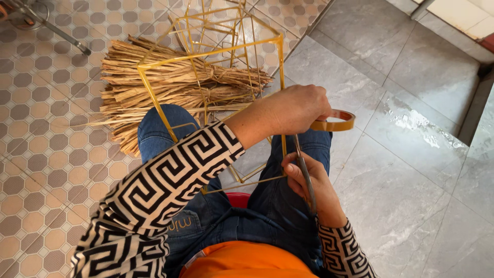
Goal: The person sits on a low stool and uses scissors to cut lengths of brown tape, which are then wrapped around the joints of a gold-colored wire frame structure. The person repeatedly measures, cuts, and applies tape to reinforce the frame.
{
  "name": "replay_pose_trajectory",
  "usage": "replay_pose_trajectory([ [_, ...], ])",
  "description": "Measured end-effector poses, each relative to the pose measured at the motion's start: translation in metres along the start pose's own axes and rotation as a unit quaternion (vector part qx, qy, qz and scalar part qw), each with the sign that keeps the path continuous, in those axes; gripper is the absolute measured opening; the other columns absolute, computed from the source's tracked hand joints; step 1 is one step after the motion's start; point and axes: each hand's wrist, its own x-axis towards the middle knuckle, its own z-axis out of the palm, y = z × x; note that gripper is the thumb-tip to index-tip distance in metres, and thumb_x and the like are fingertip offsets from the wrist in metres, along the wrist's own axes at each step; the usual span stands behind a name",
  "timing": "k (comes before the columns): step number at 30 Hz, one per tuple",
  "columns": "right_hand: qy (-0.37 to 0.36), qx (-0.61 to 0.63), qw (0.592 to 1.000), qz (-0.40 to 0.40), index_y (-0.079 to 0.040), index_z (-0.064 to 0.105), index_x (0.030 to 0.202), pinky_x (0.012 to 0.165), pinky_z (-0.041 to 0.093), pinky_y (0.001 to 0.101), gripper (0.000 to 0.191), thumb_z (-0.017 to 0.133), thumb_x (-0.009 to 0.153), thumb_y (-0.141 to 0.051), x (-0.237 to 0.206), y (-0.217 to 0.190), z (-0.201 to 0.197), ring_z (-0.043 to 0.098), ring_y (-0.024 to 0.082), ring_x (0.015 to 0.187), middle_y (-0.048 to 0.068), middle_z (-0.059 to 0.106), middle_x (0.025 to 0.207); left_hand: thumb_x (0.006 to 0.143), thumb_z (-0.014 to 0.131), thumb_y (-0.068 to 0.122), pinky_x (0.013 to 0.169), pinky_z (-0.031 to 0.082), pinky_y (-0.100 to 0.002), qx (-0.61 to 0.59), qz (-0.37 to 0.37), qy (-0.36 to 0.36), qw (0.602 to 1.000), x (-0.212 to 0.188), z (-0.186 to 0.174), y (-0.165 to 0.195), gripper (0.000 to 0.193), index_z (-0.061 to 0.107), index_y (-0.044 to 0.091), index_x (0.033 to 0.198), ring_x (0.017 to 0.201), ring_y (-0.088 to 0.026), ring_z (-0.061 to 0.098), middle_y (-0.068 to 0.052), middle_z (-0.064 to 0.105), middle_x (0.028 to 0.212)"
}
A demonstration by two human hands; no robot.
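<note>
I look down on a floor in two parts: small patterned tiles (pixel 36 134) in tan and grey run out beyond my left arm, and large grey glossy slabs (pixel 411 170) lie beyond my right hand, with a wet-looking sheen on one of them. A metal leg of some stand (pixel 62 37) shows far off past the left arm. I sit with my knees in blue jeans (pixel 164 128) under both hands, and a bit of red seat (pixel 237 198) peeks out between my legs, just below the right hand.

My left hand (pixel 296 109) is curled shut around a roll of amber tape (pixel 337 121), whose ring sticks out on the far side of the fist. The hand presses against the corner post of a yellow wire frame (pixel 216 51). My right hand (pixel 309 188) sits just beneath the left, fingers wrapped closed on a pair of scissors (pixel 304 172); the blades point up towards the left hand, next to the same post.

The frame is a box of thin yellow rods, standing between my knees and rising away from both hands. Behind it, beyond the left hand, lies a bundle of dry straw-coloured stalks (pixel 154 77), tied about the middle.
</note>
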Motion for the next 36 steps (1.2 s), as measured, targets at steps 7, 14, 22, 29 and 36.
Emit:
replay_pose_trajectory([
  [7, 0.159, -0.113, 0.969, -0.148, -0.002, 0.06, 0.111, 0.056, 0.046, 0.0217, 0.021, 0.067, 0.096, -0.015, 0.006, -0.01, 0.012, 0.06, 0.009, 0.065, 0.006, 0.07, 0.079, 0.092, 0.073, -0.002, 0.091, 0.061, -0.029, -0.29, 0.04, 0.201, 0.935, -0.034, -0.042, 0.025, 0.025, 0.073, 0.01, 0.114, 0.1, -0.018, 0.073, -0.006, 0.062, 0.108],
  [14, 0.207, -0.208, 0.901, -0.32, -0.002, 0.056, 0.115, 0.076, 0.054, 0.0253, 0.022, 0.069, 0.097, -0.004, 0.038, -0.018, 0.043, 0.067, 0.013, 0.088, 0.008, 0.073, 0.099, 0.099, 0.07, -0.009, 0.095, 0.057, -0.026, -0.341, -0.024, 0.436, 0.833, -0.137, -0.043, 0.043, 0.023, 0.07, 0.004, 0.118, 0.109, -0.013, 0.066, -0.003, 0.059, 0.12],
  [22, 0.086, -0.011, 0.961, -0.264, -0.003, 0.049, 0.128, 0.062, 0.057, 0.0262, 0.025, 0.054, 0.103, -0.002, 0.055, 0.014, 0.036, 0.066, 0.014, 0.068, 0.008, 0.067, 0.083, 0.096, 0.071, -0.007, 0.088, 0.055, -0.028, -0.389, -0.144, 0.628, 0.659, -0.261, 0.001, 0.025, 0.024, 0.068, 0.003, 0.118, 0.095, -0.013, 0.066, -0.005, 0.069, 0.11],
  [29, 0.11, -0.031, 0.964, -0.241, -0.009, 0.046, 0.142, 0.045, 0.038, 0.0202, 0.045, 0.056, 0.099, -0.003, 0.046, 0.021, 0.032, 0.049, 0.007, 0.049, 0.004, 0.062, 0.067, 0.096, 0.072, 0.0, 0.088, 0.056, -0.032, -0.523, -0.129, 0.645, 0.542, -0.296, 0.032, -0.004, 0.024, 0.066, 0.005, 0.118, 0.095, -0.015, 0.066, -0.004, 0.068, 0.111],
  [36, 0.053, 0.042, 0.956, -0.286, -0.008, 0.05, 0.143, 0.047, 0.034, 0.0209, 0.042, 0.058, 0.102, -0.001, 0.05, -0.005, 0.037, 0.044, 0.005, 0.052, -0.002, 0.05, 0.065, 0.093, 0.068, -0.001, 0.089, 0.059, -0.04, -0.598, -0.17, 0.604, 0.498, -0.273, 0.054, -0.012, 0.023, 0.067, 0.006, 0.115, 0.093, -0.015, 0.069, -0.004, 0.07, 0.105],
])
